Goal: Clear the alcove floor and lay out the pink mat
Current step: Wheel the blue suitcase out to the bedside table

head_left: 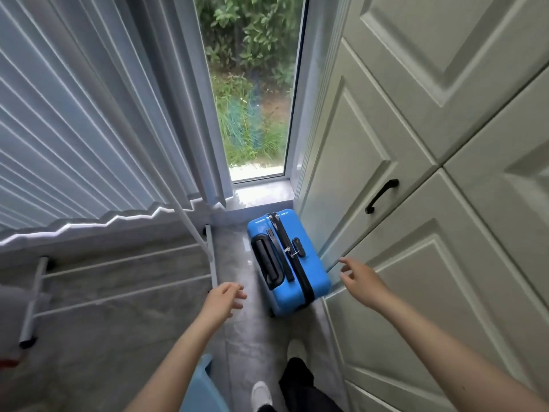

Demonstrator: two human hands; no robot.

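Note:
A blue hard-shell suitcase (pixel 287 260) stands upright on the grey alcove floor (pixel 237 328), beside the cupboard doors and below the window. Its black top handle faces up. My left hand (pixel 223 301) hovers left of the suitcase, fingers loosely bent, holding nothing. My right hand (pixel 358 279) hovers just right of the suitcase with spread, relaxed fingers, close to the cupboard door. Neither hand touches the suitcase. No pink mat is in view.
A white metal rack (pixel 118 278) with black wheels stands on the left under pleated curtains (pixel 89 114). Panelled cupboard doors (pixel 430 203) with a black handle (pixel 381 196) line the right. A light blue object (pixel 205 388) sits near my legs and white shoes.

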